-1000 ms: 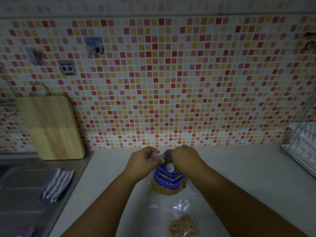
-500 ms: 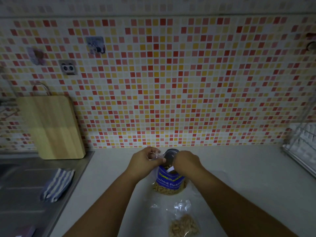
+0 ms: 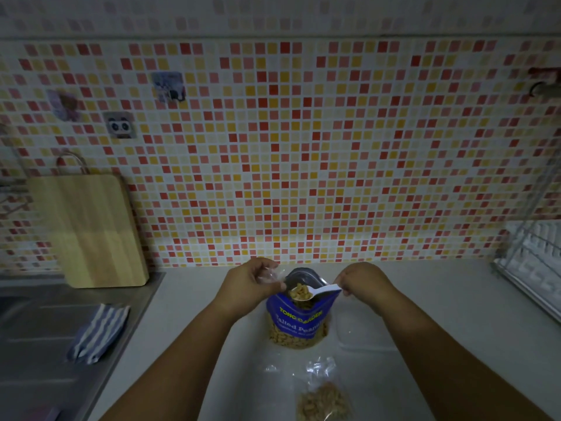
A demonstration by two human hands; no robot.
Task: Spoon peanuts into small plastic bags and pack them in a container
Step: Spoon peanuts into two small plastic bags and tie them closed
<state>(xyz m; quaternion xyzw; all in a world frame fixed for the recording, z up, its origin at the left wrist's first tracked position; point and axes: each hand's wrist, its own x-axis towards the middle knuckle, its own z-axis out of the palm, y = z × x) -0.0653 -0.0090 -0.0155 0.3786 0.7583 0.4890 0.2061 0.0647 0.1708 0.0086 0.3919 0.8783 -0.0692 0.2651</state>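
Lifting a white plastic spoon (image 3: 315,291) heaped with peanuts (image 3: 300,292) from the blue foil pouch (image 3: 300,317), right hand (image 3: 362,282) fingers pinch its handle. At nine o'clock, left hand (image 3: 249,285) fingers clamp a small clear bag (image 3: 271,276); tipping in comes next.

We are in a home kitchen: a mosaic-tiled red, orange and white backsplash (image 3: 303,153) rises behind the pale tabletop (image 3: 425,287), a wooden cutting board (image 3: 88,232) leans beside a stainless steel sink (image 3: 45,329), and a wire dish rack (image 3: 534,268) stands at right.

"TONG GARDEN Salted Peanuts" on pouch (image 3: 299,322)
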